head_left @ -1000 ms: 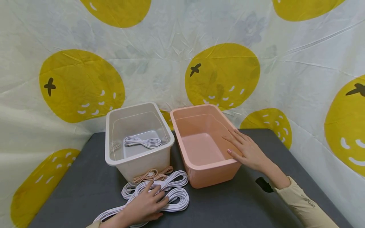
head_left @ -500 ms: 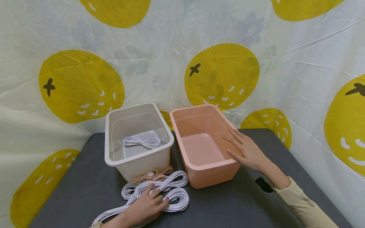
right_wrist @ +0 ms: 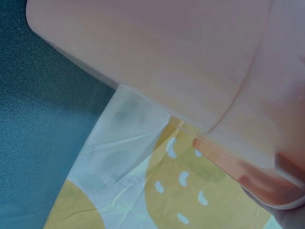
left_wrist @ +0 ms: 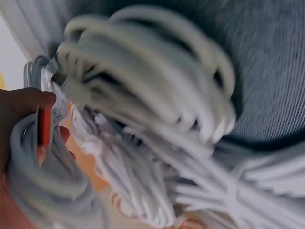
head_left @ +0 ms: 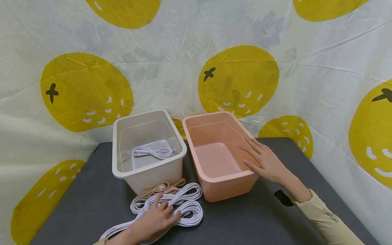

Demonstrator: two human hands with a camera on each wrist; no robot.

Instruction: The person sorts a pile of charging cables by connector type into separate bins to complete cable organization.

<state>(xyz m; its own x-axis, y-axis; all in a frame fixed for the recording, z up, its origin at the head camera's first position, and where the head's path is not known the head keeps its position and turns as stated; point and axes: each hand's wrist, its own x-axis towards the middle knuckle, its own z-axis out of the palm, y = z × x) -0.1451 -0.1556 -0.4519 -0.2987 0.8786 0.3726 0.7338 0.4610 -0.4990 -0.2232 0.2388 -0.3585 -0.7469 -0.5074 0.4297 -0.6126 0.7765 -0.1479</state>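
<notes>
White cable coils [head_left: 198, 214] touch the left grip [head_left: 153, 220].

A charcoal worktop [head_left: 76, 200] is carrying a beige tub [head_left: 156, 174], a peach tub [head_left: 228, 189], white cable bundles [head_left: 195, 219] and peach cables [head_left: 156, 189].

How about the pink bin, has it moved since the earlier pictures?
No, in no direction: against the far edge of the dark table, the pink bin keeps its place in the head view.
</notes>
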